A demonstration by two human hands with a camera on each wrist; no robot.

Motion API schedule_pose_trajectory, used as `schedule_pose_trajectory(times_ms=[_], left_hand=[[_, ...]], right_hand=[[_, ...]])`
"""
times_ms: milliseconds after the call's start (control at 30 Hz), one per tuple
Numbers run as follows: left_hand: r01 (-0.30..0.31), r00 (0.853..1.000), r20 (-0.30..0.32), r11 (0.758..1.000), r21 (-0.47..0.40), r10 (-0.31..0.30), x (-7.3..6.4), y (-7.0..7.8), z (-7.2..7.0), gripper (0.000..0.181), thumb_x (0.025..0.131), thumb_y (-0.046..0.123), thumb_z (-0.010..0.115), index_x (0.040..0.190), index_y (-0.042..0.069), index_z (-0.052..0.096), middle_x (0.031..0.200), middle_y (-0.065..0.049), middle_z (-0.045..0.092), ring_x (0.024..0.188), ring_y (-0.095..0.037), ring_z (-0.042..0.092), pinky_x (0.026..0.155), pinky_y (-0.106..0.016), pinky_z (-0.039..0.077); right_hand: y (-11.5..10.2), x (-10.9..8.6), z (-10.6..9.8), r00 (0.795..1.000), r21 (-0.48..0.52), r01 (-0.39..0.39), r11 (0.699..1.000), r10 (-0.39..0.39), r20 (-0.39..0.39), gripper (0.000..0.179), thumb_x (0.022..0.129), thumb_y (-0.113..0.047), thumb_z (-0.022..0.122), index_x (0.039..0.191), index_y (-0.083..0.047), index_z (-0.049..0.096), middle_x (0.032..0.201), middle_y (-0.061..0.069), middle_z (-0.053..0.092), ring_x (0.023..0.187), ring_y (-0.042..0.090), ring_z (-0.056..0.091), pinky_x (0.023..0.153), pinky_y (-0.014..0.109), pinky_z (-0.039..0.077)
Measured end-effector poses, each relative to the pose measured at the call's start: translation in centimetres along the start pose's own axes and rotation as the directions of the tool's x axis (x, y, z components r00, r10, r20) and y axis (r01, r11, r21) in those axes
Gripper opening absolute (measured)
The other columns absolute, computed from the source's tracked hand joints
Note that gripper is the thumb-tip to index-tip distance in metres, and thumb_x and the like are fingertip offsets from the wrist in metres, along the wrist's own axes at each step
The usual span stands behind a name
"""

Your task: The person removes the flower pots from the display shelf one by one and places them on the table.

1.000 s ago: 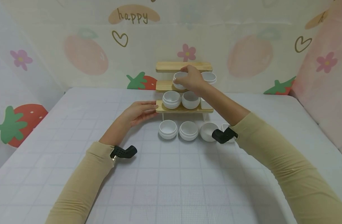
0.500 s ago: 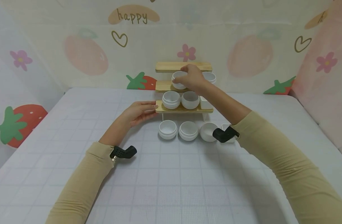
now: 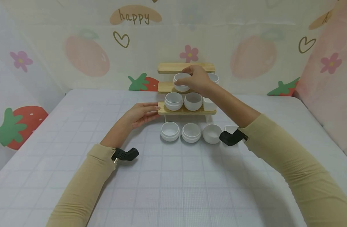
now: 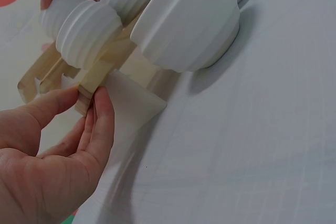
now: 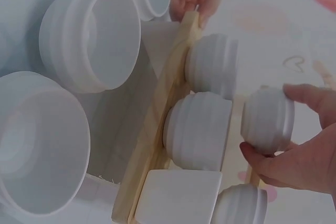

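Observation:
A three-tier wooden display stand [image 3: 176, 67] bears white bowls on its lower two shelves. My right hand [image 3: 198, 80] grips a small white bowl [image 3: 180, 83] at the middle shelf [image 3: 164, 87], thumb on one side and fingers on the other, as the right wrist view also shows. Part of another white bowl [image 3: 214, 78] appears behind that hand at the shelf's right. My left hand [image 4: 58, 156] pinches the left end of the lowest shelf [image 4: 94, 80] between thumb and fingers. On this shelf sit two round bowls [image 3: 173, 101] and a square white dish [image 5: 178, 198].
In front of the stand, a row of white bowls [image 3: 191, 133] and a square dish [image 3: 231, 128] stand on the white gridded tabletop [image 3: 173, 183]. My right forearm hides part of the stand's right side. A printed backdrop [image 3: 213, 31] hangs close behind the stand.
My right hand has shifted slightly left along the middle shelf with the bowl, while the right forearm has swung a little right. My left hand stays on the lowest shelf's end.

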State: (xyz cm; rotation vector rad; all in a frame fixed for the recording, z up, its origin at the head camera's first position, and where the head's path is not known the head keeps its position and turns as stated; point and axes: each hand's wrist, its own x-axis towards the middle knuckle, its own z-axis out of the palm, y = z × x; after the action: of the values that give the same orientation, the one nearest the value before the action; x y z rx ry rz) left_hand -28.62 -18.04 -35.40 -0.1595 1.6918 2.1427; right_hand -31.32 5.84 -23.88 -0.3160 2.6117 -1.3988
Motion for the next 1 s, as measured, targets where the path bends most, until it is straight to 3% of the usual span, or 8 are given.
schedule_pose_trajectory(times_ms=[333, 533, 800, 1000], left_hand=[[0.004, 1.0, 0.001, 1.0, -0.001, -0.004, 0.2, 0.0, -0.1, 0.055, 0.11, 0.002, 0.052, 0.162, -0.005, 0.033, 0.156, -0.022, 0.042, 0.093, -0.01, 0.071, 0.096, -0.023, 0.062], [0.002, 1.0, -0.005, 1.0, -0.003, -0.002, 0.2, 0.0, -0.1, 0.056, 0.11, 0.002, 0.052, 0.162, -0.005, 0.034, 0.154, -0.021, 0.043, 0.092, -0.009, 0.071, 0.094, -0.022, 0.062], [-0.001, 1.0, 0.001, 1.0, -0.003, 0.001, 0.2, 0.0, -0.1, 0.056, 0.11, 0.001, 0.052, 0.162, -0.005, 0.033, 0.154, -0.021, 0.043, 0.092, -0.009, 0.071, 0.106, -0.028, 0.056], [-0.003, 1.0, 0.001, 1.0, 0.003, 0.003, 0.1, 0.0, -0.1, 0.055, 0.11, 0.001, 0.052, 0.162, -0.006, 0.033, 0.151, -0.02, 0.045, 0.092, -0.009, 0.071, 0.106, -0.028, 0.056]], right_hand=[[0.2, -0.7, 0.0, 1.0, 0.04, 0.025, 0.999, -0.026, 0.016, 0.063, 0.094, -0.014, 0.078, 0.15, 0.002, 0.053, 0.153, 0.02, 0.051, 0.133, 0.031, 0.055, 0.108, 0.039, 0.058], [0.2, -1.2, -0.1, 0.999, 0.043, 0.018, 0.999, -0.019, 0.025, 0.064, 0.094, -0.014, 0.08, 0.15, 0.0, 0.053, 0.153, 0.02, 0.053, 0.134, 0.031, 0.057, 0.11, 0.04, 0.056], [0.1, -2.1, 0.0, 0.999, 0.024, 0.028, 0.999, -0.029, 0.035, 0.064, 0.092, -0.015, 0.082, 0.149, -0.001, 0.055, 0.153, 0.019, 0.054, 0.138, 0.032, 0.054, 0.117, 0.043, 0.05], [0.3, -3.0, 0.2, 0.998, 0.029, 0.05, 0.998, -0.052, 0.048, 0.065, 0.091, -0.015, 0.082, 0.149, -0.001, 0.056, 0.153, 0.018, 0.054, 0.142, 0.031, 0.052, 0.117, 0.043, 0.049]])
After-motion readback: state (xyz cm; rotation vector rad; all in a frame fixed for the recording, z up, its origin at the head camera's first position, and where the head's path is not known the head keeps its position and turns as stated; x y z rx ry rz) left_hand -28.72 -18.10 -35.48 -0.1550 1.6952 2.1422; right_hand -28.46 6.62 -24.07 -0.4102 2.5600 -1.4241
